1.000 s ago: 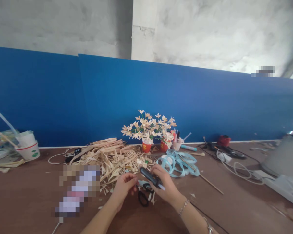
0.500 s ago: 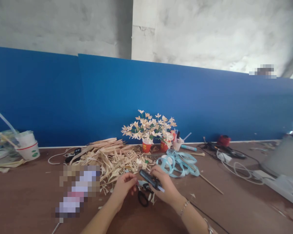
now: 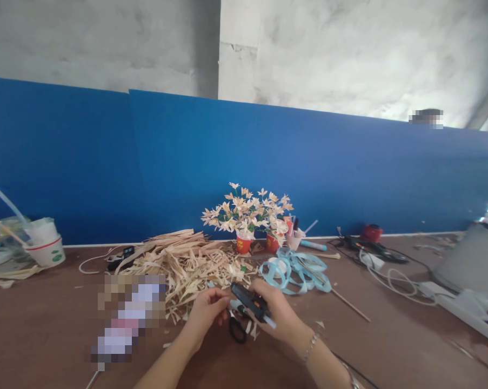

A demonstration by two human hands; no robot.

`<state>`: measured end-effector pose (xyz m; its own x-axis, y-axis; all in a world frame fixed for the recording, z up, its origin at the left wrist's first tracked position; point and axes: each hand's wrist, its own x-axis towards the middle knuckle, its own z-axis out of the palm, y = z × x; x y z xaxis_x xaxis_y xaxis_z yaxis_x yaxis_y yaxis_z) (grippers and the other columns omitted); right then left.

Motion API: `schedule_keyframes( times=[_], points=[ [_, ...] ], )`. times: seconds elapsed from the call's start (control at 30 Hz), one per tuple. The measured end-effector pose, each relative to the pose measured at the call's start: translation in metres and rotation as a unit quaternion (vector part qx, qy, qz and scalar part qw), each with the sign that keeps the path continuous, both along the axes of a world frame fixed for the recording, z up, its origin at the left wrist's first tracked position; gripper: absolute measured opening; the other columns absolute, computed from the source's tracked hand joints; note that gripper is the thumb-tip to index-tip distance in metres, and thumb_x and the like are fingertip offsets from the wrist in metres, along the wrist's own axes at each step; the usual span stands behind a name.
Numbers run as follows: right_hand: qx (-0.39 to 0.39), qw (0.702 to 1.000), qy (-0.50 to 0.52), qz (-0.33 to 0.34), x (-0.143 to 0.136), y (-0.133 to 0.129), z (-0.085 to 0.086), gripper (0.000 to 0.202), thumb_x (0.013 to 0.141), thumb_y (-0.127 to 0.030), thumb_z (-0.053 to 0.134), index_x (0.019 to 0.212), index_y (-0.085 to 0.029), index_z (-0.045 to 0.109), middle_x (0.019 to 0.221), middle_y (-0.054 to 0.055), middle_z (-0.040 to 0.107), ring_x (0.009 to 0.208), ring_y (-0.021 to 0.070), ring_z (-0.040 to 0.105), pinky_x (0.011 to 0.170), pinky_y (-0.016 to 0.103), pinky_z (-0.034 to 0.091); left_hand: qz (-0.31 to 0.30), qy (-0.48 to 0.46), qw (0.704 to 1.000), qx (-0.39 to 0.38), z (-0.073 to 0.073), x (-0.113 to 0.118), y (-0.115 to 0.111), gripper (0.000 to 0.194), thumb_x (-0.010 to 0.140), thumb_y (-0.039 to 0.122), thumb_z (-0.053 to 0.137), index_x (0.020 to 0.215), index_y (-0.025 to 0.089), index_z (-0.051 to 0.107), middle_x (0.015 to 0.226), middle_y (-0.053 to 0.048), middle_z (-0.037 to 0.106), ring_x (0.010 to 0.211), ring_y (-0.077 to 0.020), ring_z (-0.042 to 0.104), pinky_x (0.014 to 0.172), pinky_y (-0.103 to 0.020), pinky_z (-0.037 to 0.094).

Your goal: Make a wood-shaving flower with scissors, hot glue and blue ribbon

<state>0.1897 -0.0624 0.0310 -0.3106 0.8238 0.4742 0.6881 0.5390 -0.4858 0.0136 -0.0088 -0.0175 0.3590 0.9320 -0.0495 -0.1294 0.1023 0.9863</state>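
Observation:
My right hand (image 3: 278, 308) is wrapped round a black glue gun (image 3: 247, 300), with a pale glue stick poking out of its back end. The gun's front points away, up and left, near my left hand. My left hand (image 3: 209, 313) is closed in a pinch; whatever its fingertips hold is too small to make out. Between and below the hands lie scissors (image 3: 238, 328) with black handles, partly hidden. Beyond them spreads a pile of dry husk strips (image 3: 195, 265). Behind it, pale husk flowers (image 3: 244, 210) stand in red paper cups (image 3: 244, 243).
Light blue ribbon (image 3: 284, 273) lies in loops right of the pile, beside a thin stick (image 3: 351, 305). A white paper tub (image 3: 47, 253) stands far left. Cables, a power strip (image 3: 462, 313) and a grey bucket (image 3: 466, 265) occupy the right. A blue partition (image 3: 171, 162) closes off the back.
My right hand has turned the glue gun a little, showing more of its side, and shifted slightly right. My left hand stays nearly still in its pinch.

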Motion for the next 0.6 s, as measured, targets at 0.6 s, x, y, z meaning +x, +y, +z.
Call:
schedule_keyframes(
  times=[0.6],
  points=[
    [-0.132, 0.937, 0.027, -0.322, 0.098, -0.054, -0.006, 0.018, 0.062, -0.019, 0.054, 0.080, -0.020, 0.050, 0.072, 0.001, 0.062, 0.063, 0.0167, 0.056, 0.053, 0.022, 0.036, 0.066, 0.011, 0.998, -0.011, 0.007, -0.006, 0.001, 0.030, 0.054, 0.041, 0.070, 0.069, 0.016, 0.061, 0.059, 0.000, 0.064, 0.055, -0.0136, 0.058, 0.053, -0.022, 0.045]
  ],
)
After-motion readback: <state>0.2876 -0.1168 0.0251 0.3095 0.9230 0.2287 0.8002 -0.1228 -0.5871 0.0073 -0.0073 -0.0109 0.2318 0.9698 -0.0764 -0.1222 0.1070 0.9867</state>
